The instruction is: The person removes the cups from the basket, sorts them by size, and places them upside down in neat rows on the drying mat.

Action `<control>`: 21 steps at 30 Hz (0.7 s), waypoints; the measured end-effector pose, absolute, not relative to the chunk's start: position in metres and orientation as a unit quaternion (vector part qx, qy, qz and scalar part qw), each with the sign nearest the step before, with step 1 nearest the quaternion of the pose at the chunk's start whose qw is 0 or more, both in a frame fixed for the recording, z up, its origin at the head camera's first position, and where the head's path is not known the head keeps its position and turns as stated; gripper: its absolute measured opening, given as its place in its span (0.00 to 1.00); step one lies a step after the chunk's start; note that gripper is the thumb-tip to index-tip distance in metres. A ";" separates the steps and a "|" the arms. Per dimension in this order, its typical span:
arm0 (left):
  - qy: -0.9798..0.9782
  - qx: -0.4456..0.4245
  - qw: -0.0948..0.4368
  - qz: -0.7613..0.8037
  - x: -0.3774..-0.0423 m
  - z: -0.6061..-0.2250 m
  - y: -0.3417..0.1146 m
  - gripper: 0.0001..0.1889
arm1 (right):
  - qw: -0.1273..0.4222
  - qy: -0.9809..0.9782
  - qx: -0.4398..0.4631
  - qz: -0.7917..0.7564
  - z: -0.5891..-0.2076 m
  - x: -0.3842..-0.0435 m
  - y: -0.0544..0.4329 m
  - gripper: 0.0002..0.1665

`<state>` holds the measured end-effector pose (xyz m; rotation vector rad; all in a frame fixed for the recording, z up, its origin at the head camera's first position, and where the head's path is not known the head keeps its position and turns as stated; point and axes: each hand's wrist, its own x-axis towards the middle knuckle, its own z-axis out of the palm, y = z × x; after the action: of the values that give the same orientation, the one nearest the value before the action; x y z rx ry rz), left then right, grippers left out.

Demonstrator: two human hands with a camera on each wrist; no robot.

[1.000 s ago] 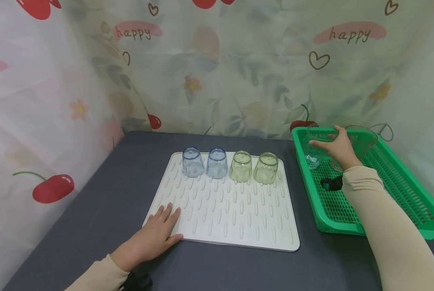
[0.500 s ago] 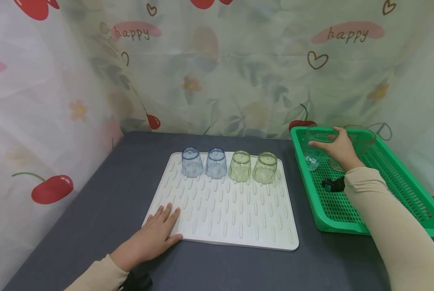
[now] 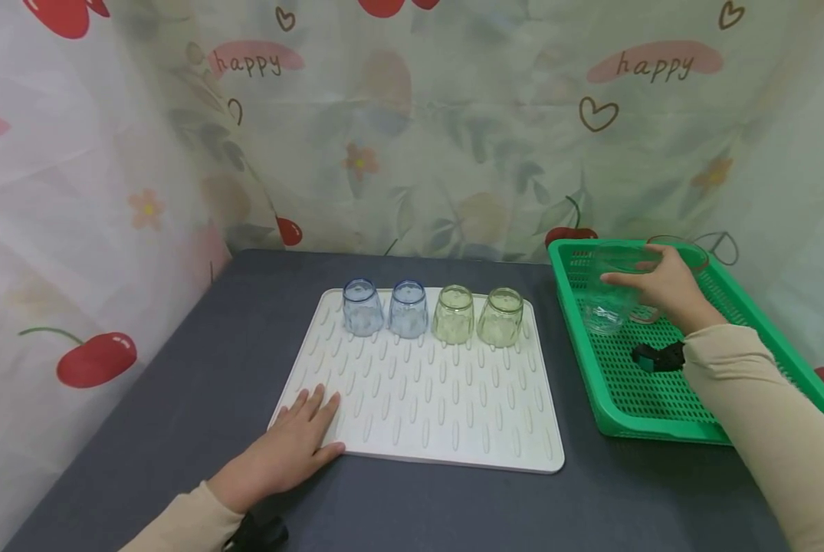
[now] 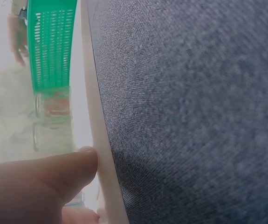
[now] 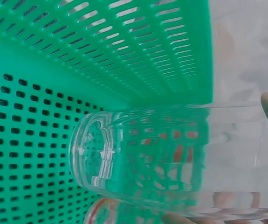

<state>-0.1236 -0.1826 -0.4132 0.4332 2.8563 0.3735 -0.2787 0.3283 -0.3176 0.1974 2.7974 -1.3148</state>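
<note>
On our right, our right hand (image 3: 670,287) holds a tall clear glass tumbler (image 3: 603,307) inside the green plastic basket (image 3: 649,428). Thumb and fingers pinch it from opposite sides near its mouth. The tumbler stands nearly upright, its thick base low over the slotted floor — we cannot tell whether it touches. Just beside it is a second clear glass (image 5: 105,213) with a reddish rim, partly hidden in our head view by the hand.

Our left hand (image 3: 293,448) lies on the near left corner of the white ribbed mat (image 3: 453,418), fingers spread and thumb along the near edge; from the left wrist we see the thumb's tip against that edge.

Along the mat's far side four short glasses stand mouth down in a row: two blue glasses (image 3: 363,308) on the left, two green glasses (image 3: 454,316) on the right. Mat and basket sit apart on the dark grey tabletop (image 3: 177,383). Behind hangs a pale curtain (image 3: 439,169) printed with cherries, hearts and leaves — and the word "happy", twice.
</note>
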 end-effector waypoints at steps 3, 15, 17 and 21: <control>0.974 0.148 0.114 0.130 -0.124 -0.413 -0.183 0.38 | 0.023 0.901 0.059 -0.429 -0.312 -0.273 0.330 0.71; 0.972 0.165 0.112 0.125 -0.128 -0.405 -0.187 0.35 | 0.016 0.904 0.029 -0.426 -0.289 -0.254 0.332 0.71; 0.972 0.169 0.111 0.122 -0.129 -0.402 -0.188 0.34 | 0.016 0.905 0.027 -0.424 -0.285 -0.251 0.331 0.71; 0.971 0.165 0.125 0.118 -0.131 -0.395 -0.189 0.34 | 0.014 0.909 0.022 -0.416 -0.276 -0.245 0.328 0.70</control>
<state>-0.1314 -0.1893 -0.3955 0.4809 2.8292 0.3446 -0.2450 0.3281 -0.2763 0.0689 2.8298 -1.2968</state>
